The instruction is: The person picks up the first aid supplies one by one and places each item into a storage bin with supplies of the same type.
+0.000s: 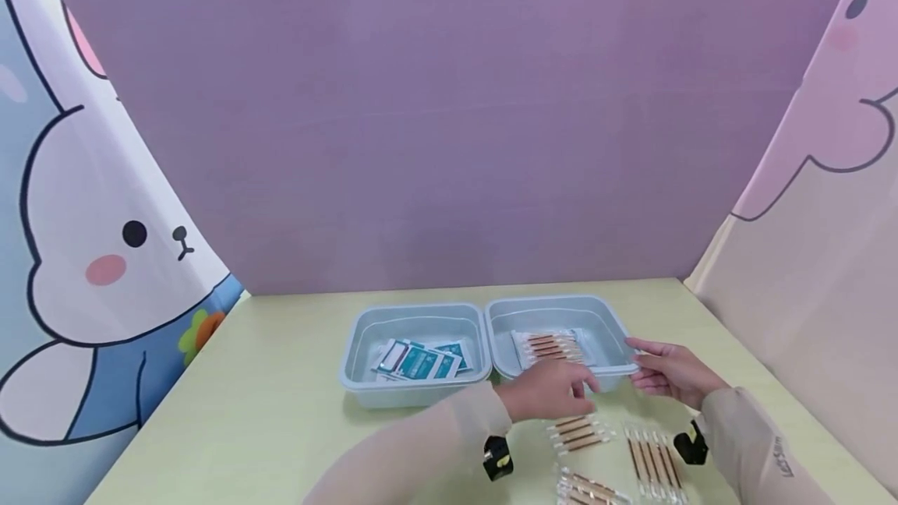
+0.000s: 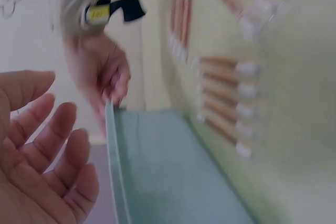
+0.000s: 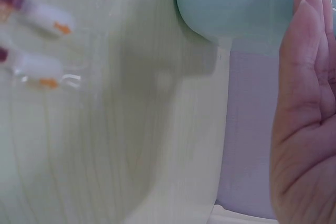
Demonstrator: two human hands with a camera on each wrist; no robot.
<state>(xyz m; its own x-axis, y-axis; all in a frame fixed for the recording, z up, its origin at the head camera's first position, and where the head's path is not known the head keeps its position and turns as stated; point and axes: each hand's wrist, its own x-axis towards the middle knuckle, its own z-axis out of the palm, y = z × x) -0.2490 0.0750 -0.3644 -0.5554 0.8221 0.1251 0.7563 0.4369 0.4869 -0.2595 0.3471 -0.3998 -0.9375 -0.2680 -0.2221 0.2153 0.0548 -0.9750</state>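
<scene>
A light blue plastic bin stands at the right and holds a clear pack of brown-stemmed cotton swabs. My right hand grips its right rim, thumb above and fingers below; the left wrist view also shows that right hand at the rim. Just over the bin's front edge, my left hand holds nothing, its fingers loosely bent. Below it lie more swab packs: one pack close under the hand, another pack to the right, and a third at the front edge of view.
Beside the right bin, a matching left bin contains several teal-and-white sachets. Both stand on a pale yellow-green table. A purple backdrop rises behind, with printed cartoon cloth panels along the sides.
</scene>
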